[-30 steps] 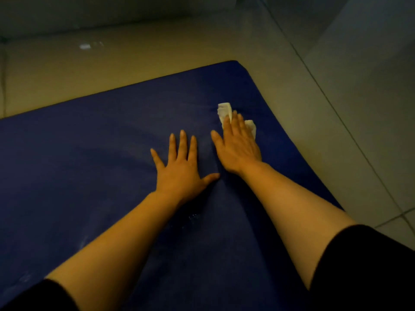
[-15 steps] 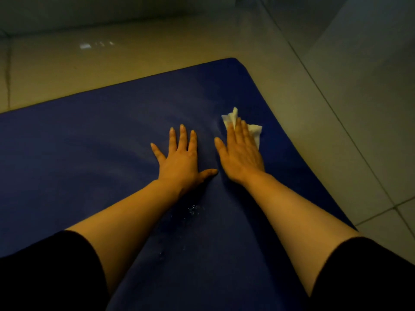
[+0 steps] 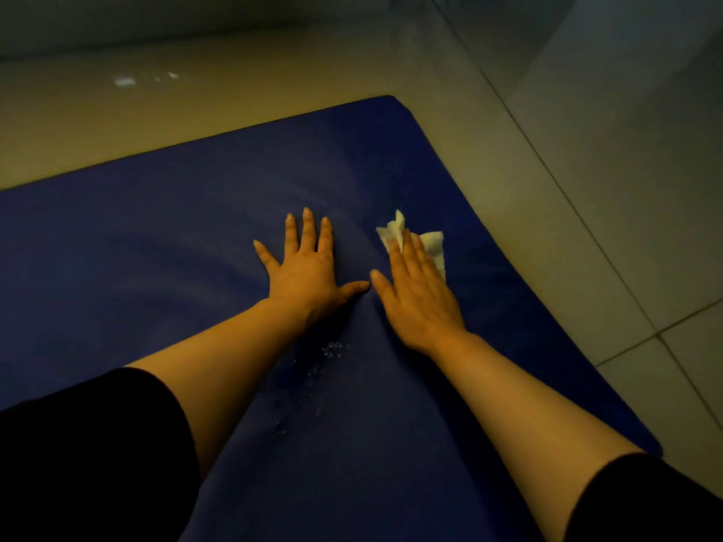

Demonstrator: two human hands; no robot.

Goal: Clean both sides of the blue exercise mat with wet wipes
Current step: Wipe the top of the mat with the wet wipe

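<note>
The blue exercise mat lies flat on the floor and fills most of the view; its far right corner shows at the top. My left hand rests flat on the mat with fingers spread and straight. Just to its right, my right hand presses a crumpled white wet wipe onto the mat with straight fingers; the wipe sticks out beyond the fingertips. Small water droplets glisten on the mat below my left wrist.
Pale tiled floor surrounds the mat at the back and right, with grout lines running diagonally. A wall base runs along the top of the view. My black sleeves fill the lower corners.
My right hand has drawn the wipe back toward me and slightly right along the mat. My left hand stays planted flat in about the same place.
</note>
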